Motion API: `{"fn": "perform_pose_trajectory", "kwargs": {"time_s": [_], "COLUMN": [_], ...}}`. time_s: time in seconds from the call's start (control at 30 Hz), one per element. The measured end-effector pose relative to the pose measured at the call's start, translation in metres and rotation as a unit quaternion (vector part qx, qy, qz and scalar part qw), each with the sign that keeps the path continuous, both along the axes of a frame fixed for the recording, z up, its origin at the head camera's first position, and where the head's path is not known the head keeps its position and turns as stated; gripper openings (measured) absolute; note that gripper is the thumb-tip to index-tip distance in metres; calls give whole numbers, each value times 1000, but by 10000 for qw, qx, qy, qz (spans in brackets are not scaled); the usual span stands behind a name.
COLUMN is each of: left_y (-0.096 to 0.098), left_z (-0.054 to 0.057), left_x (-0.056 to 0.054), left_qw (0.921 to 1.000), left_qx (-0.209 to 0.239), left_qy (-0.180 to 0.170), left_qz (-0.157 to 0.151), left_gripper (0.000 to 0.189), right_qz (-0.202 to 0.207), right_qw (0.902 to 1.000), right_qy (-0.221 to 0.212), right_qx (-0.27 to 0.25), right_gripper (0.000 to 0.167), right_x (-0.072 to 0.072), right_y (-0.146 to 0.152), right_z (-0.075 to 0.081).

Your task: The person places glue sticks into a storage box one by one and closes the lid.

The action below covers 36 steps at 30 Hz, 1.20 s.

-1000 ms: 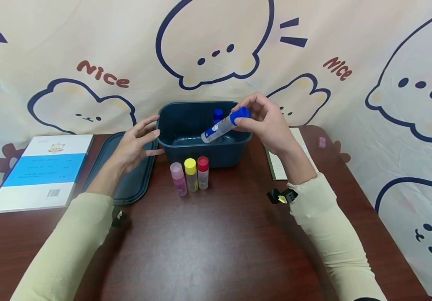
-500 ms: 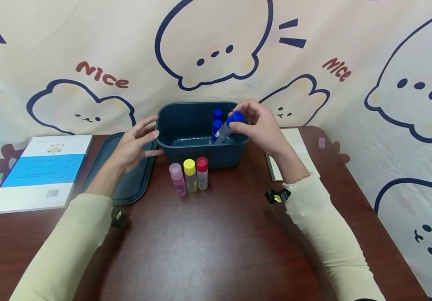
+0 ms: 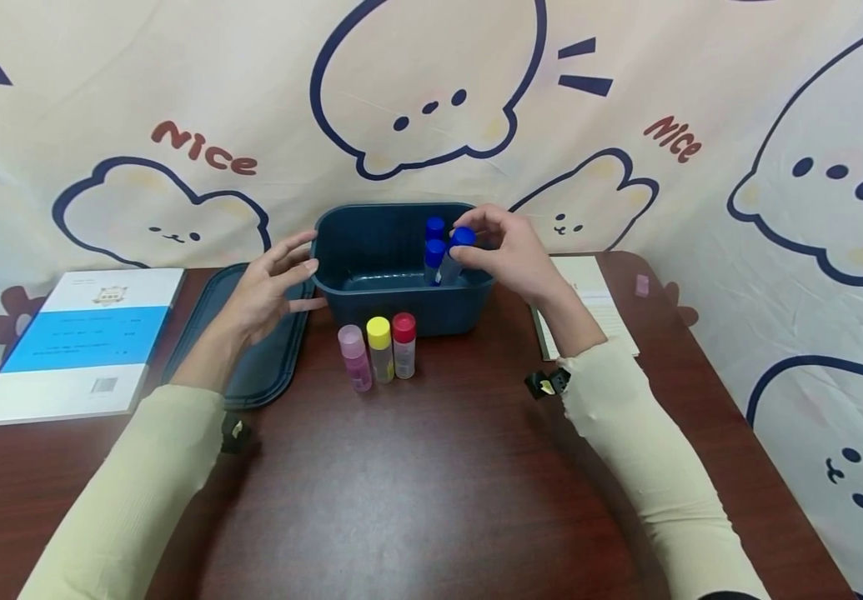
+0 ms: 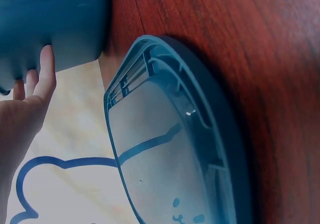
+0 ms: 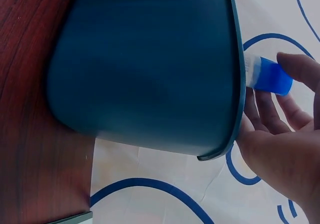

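My right hand [image 3: 509, 250] pinches the blue cap of a small clear bottle [image 3: 463, 237], its thumb on the near side. The bottle stands nearly upright inside the right part of a dark teal bin [image 3: 408, 312]. Close beside it are two more blue-capped bottles [image 3: 434, 250]; the bin's front wall hides their bottoms. In the right wrist view, the held blue cap [image 5: 275, 76] pokes above the bin's rim. My left hand [image 3: 272, 283] rests with extended fingers against the bin's left end, thumb at the rim; the left wrist view shows straight fingers [image 4: 46, 66] on the outer wall.
Before the bin stand a pink bottle [image 3: 356, 358], a yellow-capped bottle [image 3: 381, 350] and a red-capped bottle [image 3: 404, 346]. The bin's lid [image 3: 269, 367] lies left, beside a book [image 3: 86, 342]. A notepad [image 3: 589, 287] and a small pink piece [image 3: 642, 285] are right.
My right hand has moved left and down, bringing the tilted blue-capped bottle nearly upright in the bin beside the other two. The left hand has stayed on the bin's end.
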<state>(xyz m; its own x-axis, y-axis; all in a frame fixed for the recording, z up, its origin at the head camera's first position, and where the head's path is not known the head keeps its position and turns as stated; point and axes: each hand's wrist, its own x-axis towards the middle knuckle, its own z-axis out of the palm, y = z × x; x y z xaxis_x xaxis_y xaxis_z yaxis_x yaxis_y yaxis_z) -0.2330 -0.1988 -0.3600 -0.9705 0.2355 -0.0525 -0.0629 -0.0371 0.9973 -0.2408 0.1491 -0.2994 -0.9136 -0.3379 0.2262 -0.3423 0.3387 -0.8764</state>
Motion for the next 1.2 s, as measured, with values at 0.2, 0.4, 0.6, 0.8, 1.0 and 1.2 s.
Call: {"fn": "perform_pose_trajectory", "kwargs": {"time_s": [0.2,0.4,0.6,0.8,1.0,1.2], "left_y": [0,0,0,0,0,0], "left_z": [0,-1,0,-1,-1,-1], "left_x": [0,0,-1,-1,-2,-2], "left_qw": [10000,10000,9999,9999,9999,10000], "left_qx": [-16,-52,-82,-86,-66,-60], "left_qy": [25,36,65,53,72,40], "left_qz": [2,23,21,44,28,19], "left_gripper": [60,58,58,58,58,58], "right_qz": [184,203,232,186,152,171], "right_qw": [9991,9966,9921,9881,9833,9781], "right_qy": [-269,-242,-223,-352,-313,-361], "right_qx": [288,765,1212,1488,1785,2044], "right_gripper": [31,32,32,32,32,31], "right_x": [-2,-5,-8,-12,-14,-13], "right_y": [-4,-9,-15,-20,-24,-29], "right_z": [2,4,4,5,6,5]}}
